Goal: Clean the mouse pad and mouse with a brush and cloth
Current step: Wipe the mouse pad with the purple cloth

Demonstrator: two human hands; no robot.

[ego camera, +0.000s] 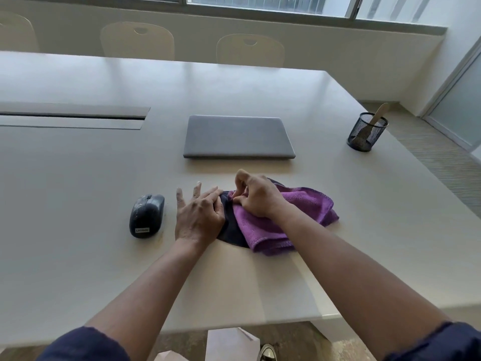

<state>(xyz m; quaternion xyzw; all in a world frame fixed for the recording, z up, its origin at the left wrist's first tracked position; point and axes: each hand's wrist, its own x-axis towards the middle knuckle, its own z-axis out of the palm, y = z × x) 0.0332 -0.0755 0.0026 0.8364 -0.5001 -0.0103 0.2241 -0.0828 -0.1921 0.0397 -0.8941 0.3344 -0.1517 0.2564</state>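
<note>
On the pale worktop [260, 269], your left hand [199, 217] lies flat, pinning the thin, floppy mouse pad [230, 230]. Your right hand [256, 198] pinches the soft purple cloth [307, 207] draped over it; bunch it. The hard mouse [147, 216] sits leftward.

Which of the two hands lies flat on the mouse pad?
The left hand: its fingers are straight. The right hand pinches the purple cloth.

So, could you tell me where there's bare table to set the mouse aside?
Bare table lies left of the mouse and between the laptop and mesh cup. It is crowded where both hands work the cloth on the pad.
</note>
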